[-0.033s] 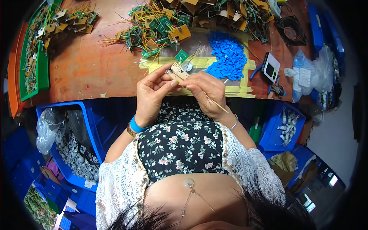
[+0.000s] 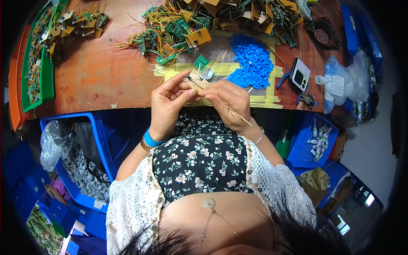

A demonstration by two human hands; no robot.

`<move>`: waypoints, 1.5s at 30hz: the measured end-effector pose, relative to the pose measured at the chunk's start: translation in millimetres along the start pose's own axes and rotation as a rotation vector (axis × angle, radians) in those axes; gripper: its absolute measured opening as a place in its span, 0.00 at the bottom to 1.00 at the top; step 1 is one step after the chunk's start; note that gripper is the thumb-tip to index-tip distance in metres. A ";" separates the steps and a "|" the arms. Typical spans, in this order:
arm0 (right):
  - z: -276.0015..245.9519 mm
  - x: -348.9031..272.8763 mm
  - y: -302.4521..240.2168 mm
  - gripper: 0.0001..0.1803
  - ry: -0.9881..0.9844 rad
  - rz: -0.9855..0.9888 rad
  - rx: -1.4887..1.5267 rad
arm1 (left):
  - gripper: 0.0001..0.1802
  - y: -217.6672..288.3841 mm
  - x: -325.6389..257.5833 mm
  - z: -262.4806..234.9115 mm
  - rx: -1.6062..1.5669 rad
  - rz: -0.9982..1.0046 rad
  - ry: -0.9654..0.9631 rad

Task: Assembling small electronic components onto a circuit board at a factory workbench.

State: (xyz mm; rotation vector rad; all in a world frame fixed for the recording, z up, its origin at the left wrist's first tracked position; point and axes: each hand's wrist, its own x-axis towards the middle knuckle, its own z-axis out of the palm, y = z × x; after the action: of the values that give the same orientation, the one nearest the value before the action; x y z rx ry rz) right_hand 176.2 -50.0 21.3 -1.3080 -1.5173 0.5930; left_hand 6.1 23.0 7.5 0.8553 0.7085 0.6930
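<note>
My left hand (image 2: 168, 102) grips a small tan circuit board (image 2: 196, 78) by its left and lower edges, between thumb and fingers. The board carries small dark parts and is held tilted above the table's near edge. Closed round a thin wooden stick (image 2: 240, 115), my right hand (image 2: 229, 102) meets the board's lower right side. The stick's far tip is hidden by the fingers. Just beyond the board, a small green circuit board (image 2: 201, 62) with thin wires shows over the yellow tape (image 2: 229, 68). A white round piece (image 2: 208, 74) is partly covered beside it.
Blue small pieces (image 2: 253, 63) lie heaped to the right of the board. Wired circuit boards (image 2: 178, 32) pile up behind. A green tray (image 2: 44, 80) stands left; a phone (image 2: 300, 75), pliers (image 2: 284, 79) and a fan (image 2: 321, 34) lie right. Blue bins (image 2: 108, 146) flank my lap.
</note>
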 end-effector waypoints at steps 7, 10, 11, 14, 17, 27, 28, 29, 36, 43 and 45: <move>-37.0 -26.8 26.1 0.18 0.229 0.368 0.202 | 0.24 -1.3 2.1 -3.9 0.029 -0.001 0.050; -33.2 -38.0 45.5 0.16 0.152 0.365 -0.047 | 0.25 -1.9 2.7 -3.4 0.023 -0.019 0.049; -31.9 -36.0 47.2 0.16 0.152 0.365 -0.050 | 0.25 -2.7 3.1 -3.0 0.036 -0.018 0.053; -24.8 -29.0 53.2 0.12 0.190 0.293 -0.080 | 0.25 -2.2 3.2 -1.7 0.035 -0.017 0.058; -20.5 -18.2 55.7 0.09 0.211 0.206 -0.164 | 0.26 0.3 2.6 0.9 0.030 -0.009 0.061; -17.5 -4.8 52.3 0.10 0.089 -0.158 -0.694 | 0.25 -2.8 2.8 0.1 0.064 0.037 0.080; -17.6 -3.6 50.1 0.10 0.089 -0.159 -0.691 | 0.25 -3.2 2.8 0.6 0.083 0.047 0.070; -17.8 -2.2 47.1 0.11 0.053 -0.154 -0.741 | 0.24 -3.6 2.9 0.8 0.101 0.058 0.059; -18.6 1.2 52.7 0.12 0.078 -0.049 -0.593 | 0.23 -5.7 4.8 -2.4 0.123 0.068 0.066; -8.9 13.0 7.1 0.15 0.138 -0.114 -0.310 | 0.21 -11.1 6.5 1.3 0.147 0.042 -0.012; -3.0 17.9 5.7 0.15 0.120 -0.142 -0.335 | 0.21 -10.6 6.4 3.4 0.205 0.056 -0.061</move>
State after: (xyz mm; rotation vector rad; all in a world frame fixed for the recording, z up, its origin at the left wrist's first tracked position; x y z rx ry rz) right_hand 182.9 -32.5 24.0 -1.4423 -1.6398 0.1689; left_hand 15.1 21.5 -1.6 1.0834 0.7110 0.6490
